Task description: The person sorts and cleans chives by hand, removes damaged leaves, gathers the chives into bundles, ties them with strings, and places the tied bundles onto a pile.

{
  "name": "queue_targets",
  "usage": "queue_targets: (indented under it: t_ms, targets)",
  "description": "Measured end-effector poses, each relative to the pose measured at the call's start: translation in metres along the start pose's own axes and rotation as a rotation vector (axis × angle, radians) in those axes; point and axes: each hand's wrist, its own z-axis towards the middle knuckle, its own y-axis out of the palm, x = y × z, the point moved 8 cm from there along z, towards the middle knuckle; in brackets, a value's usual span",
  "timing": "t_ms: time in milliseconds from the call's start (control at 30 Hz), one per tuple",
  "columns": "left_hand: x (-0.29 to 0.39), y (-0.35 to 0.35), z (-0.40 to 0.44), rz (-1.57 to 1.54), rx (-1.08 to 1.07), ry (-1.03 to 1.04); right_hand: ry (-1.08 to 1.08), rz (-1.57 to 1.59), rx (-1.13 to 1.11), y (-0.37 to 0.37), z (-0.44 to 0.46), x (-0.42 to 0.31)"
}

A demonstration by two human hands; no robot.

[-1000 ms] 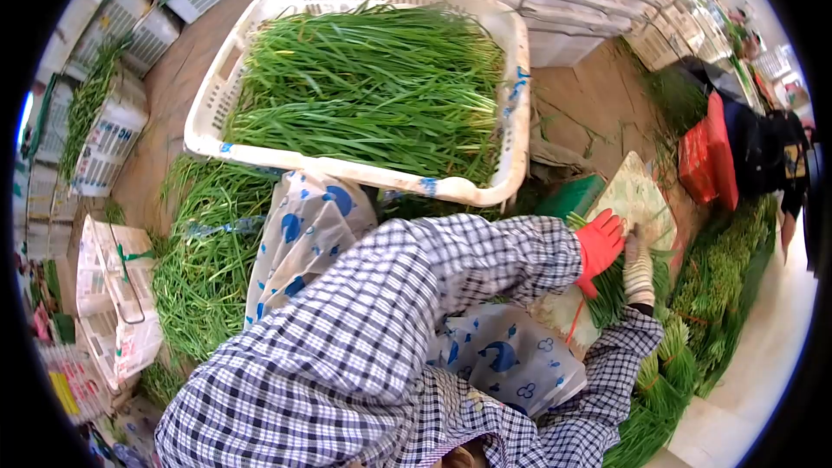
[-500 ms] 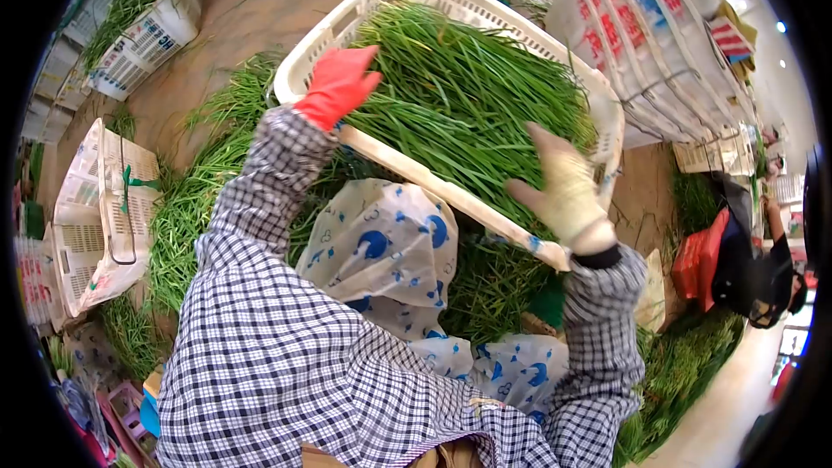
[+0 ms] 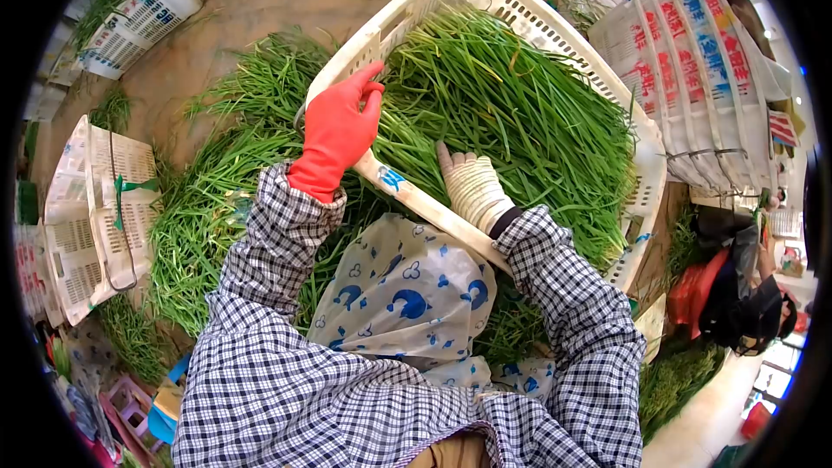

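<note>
L hand (image 3: 341,132), in a red rubber glove, is right up at the near L corner of the big white basket (image 3: 431,211), over the rim, index finger and thumb pointing in at the greens (image 3: 520,113). Other fingers hidden, so can't tell if it's clamped on the rim. R hand (image 3: 474,188), pale knit glove w/ dark cuff, is in over the near side, fingertips down on the greens; can't tell if they're closed on any. Hands well apart, L one farther out, R one nearer the middle of the near side.

Greens: long, thin, heaped inside the basket, filling most of it, tips fanned toward the near side. Basket sits at a slant, w/ blue marks on its near rim. Just below that rim, btwn the checked sleeves, a plastic sheet (image 3: 425,286) w/ blue prints. Loose pile (image 3: 195,243) of cut greens spreads L of the basket, onto the floor (image 3: 251,9).

Far L, a white crate (image 3: 95,217) w/ a green tie. Up R, stacked white crates (image 3: 685,78) w/ red & blue lettering. Over R, a person (image 3: 737,316) in dark clothes, next to a red bag (image 3: 691,295).
</note>
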Motion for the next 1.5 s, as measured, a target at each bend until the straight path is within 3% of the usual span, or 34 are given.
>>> queue_targets:
  t_ms: [233, 333, 500, 567, 700, 833, 900, 933, 1033, 1100, 1167, 1267, 1367, 1433, 1500]
  targets:
    - [0.001, 0.004, -0.002, -0.048, -0.003, 0.007, 0.121, 0.056, -0.064, 0.005, 0.021, 0.01]
    - [-0.001, 0.003, -0.002, -0.012, 0.007, 0.014, 0.281, 0.393, -0.258, -0.004, 0.02, 0.039]
    - [0.003, -0.001, 0.0, -0.062, 0.084, 0.155, 0.198, 1.257, 0.119, 0.008, -0.001, 0.08]
    - [-0.001, 0.002, 0.001, -0.085, 0.051, 0.16, 0.151, 1.417, 0.243, 0.006, -0.012, 0.088]
    - [-0.004, 0.004, 0.003, -0.003, 0.105, 0.208, 0.332, 1.585, 0.26, 0.0, -0.036, 0.096]
    - [-0.003, 0.009, 0.013, -0.018, 0.045, 0.148, 0.332, 1.765, 0.358, 0.013, -0.042, 0.107]
    - [-0.009, 0.013, 0.019, -0.447, -0.001, -0.149, 0.344, 1.798, 0.371, 0.023, -0.039, 0.117]
    - [0.021, 0.006, 0.006, -0.606, -0.005, -0.176, 0.338, 1.834, 0.389, 0.024, -0.04, 0.12]
    - [-0.013, 0.078, 0.007, -0.697, 0.167, -0.239, 0.294, 1.974, 0.378, 0.021, -0.044, 0.12]
    - [0.01, 0.091, -0.011, -0.676, -0.151, -0.702, 0.263, 2.0, 0.383, 0.024, -0.043, 0.124]
    - [-0.003, 0.131, -0.003, -0.612, -0.194, -0.72, 0.28, 1.904, 0.409, 0.023, -0.044, 0.125]
    - [0.004, 0.143, 0.001, -0.834, 0.034, -0.45, 0.314, 1.831, 0.346, 0.003, -0.054, 0.11]
    - [0.023, 0.106, -0.02, -0.818, 0.067, -0.394, 0.213, 1.688, 0.261, 0.002, -0.056, 0.095]
    - [0.028, 0.1, -0.028, -0.831, 0.076, -0.415, 0.228, 1.318, 0.327, -0.022, -0.071, 0.09]
    - [0.034, 0.107, -0.026, -1.118, 0.01, -0.24, 0.207, 1.414, 0.376, -0.023, -0.075, 0.099]
